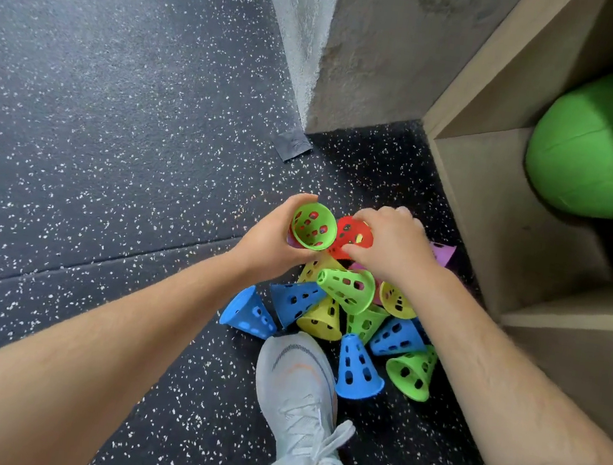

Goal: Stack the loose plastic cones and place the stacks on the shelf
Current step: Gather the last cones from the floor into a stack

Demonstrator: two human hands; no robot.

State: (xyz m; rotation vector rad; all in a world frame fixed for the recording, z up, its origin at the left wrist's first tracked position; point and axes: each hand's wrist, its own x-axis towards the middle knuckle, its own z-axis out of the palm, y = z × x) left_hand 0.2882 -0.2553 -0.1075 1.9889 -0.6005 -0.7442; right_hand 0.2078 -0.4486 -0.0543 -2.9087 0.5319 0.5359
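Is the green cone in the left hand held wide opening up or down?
Up. The green perforated plastic cone, gripped by the left hand, shows its round rim and hollow inside to the camera.

No words, numbers or brand names can be read anywhere in view. The cones (pixel 348 289) show only plain coloured plastic with holes. The shoe (pixel 296 380) has thin dark streaks and a faint orange mark on its side, but none of this forms a letter or a logo that can be made out. The grey patch (pixel 292 145) on the floor (pixel 76 121) bears a faint curved mark, too blurred to read.
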